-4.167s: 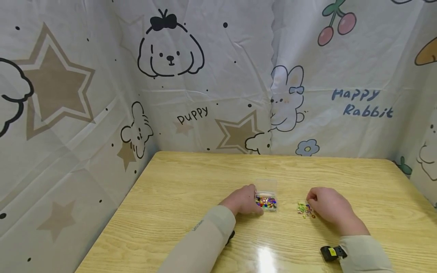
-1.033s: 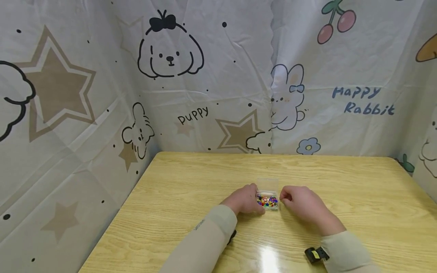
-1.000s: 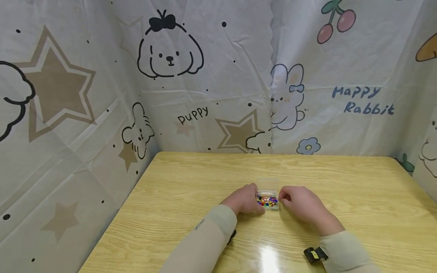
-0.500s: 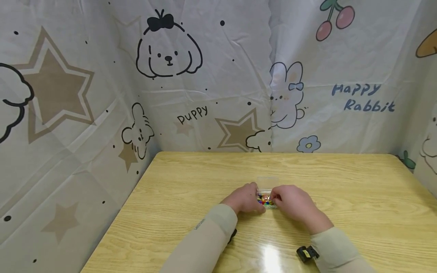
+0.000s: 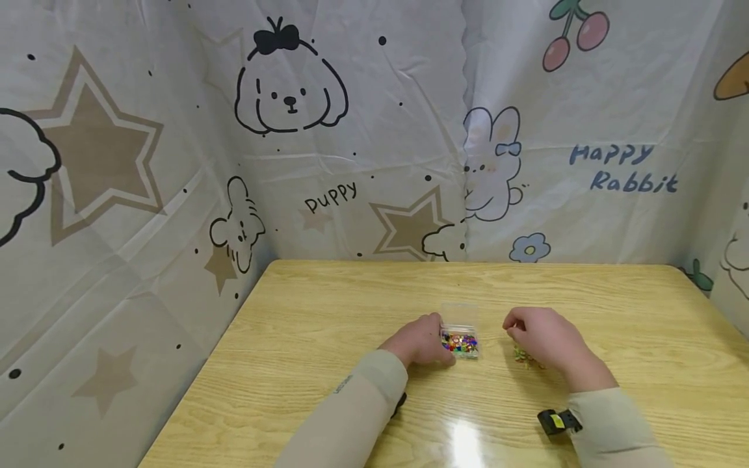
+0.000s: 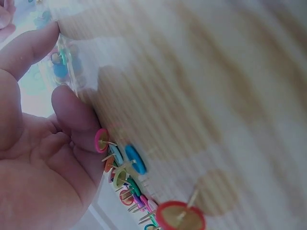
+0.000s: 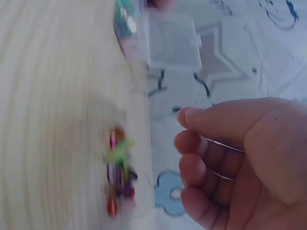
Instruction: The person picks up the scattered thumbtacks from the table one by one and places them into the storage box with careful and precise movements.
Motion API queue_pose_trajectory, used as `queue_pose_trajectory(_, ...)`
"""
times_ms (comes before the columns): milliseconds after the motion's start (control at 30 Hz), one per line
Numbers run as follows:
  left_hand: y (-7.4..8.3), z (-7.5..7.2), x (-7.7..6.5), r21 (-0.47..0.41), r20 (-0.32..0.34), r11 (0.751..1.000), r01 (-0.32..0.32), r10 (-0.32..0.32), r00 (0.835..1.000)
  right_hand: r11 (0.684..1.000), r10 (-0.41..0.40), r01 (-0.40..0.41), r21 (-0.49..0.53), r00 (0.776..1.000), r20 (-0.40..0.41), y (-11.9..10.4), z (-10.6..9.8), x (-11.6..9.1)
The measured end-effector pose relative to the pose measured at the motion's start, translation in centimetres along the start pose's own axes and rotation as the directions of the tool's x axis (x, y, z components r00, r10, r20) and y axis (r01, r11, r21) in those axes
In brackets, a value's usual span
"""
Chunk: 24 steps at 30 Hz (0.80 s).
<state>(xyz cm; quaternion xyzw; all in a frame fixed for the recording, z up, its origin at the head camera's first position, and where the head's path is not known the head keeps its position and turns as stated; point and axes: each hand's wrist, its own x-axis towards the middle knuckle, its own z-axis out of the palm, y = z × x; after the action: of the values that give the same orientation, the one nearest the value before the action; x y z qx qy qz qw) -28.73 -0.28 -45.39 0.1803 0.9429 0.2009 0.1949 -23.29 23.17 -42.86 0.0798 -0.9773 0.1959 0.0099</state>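
Note:
My left hand (image 5: 422, 340) grips the left side of a small clear plastic box (image 5: 475, 351), which lies on the table with its lid raised at the back. Shiny multicoloured pieces fill the box. In the left wrist view, several coloured thumbtacks (image 6: 135, 159) lie on the table beside my left palm; the head view does not show them. My right hand (image 5: 547, 338) is above a small pile of yellow-green and other coloured pieces (image 5: 523, 356), partly covering it. Its fingers are loosely bent, with nothing visible between them. The pile is blurred in the right wrist view.
The wooden table (image 5: 328, 305) has its far edge against a patterned cloth backdrop (image 5: 363, 130), with more cloth along the left side. A black wrist camera (image 5: 552, 422) sits on my right wrist.
My right hand moved left from the pile to the box, its fingertips over the contents half a second ago, then came back right above the pile. My left hand keeps its place on the box.

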Motion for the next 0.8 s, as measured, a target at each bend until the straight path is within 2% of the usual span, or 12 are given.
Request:
queue_pose_trajectory(200, 0.1, 0.0, -0.1, 0.009, 0.002, 1.000, -0.002, 0.002, 1.000, 0.998, 0.049, -0.052, 0.042, 0.997, 0.057, 2.2, -0.3, -0.4)
queue_pose_trajectory(300, 0.2, 0.0, -0.1, 0.016, 0.003, 1.000, -0.003, 0.003, 1.000, 0.998, 0.038, -0.041, 0.037, 0.996, 0.075, 2.7, 0.0, -0.3)
queue_pose_trajectory(500, 0.1, 0.0, 0.0, 0.018, 0.005, 1.000, 0.001, -0.002, 1.000, 1.000, 0.013, -0.015, 0.014, 0.996, 0.083, 2.7, 0.9, 0.0)
queue_pose_trajectory(800, 0.1, 0.1, 0.1, 0.025, 0.002, 1.000, 0.005, -0.005, 1.000, 1.000, 0.018, -0.017, -0.016, 0.997, 0.073, 2.4, 1.5, 0.3)
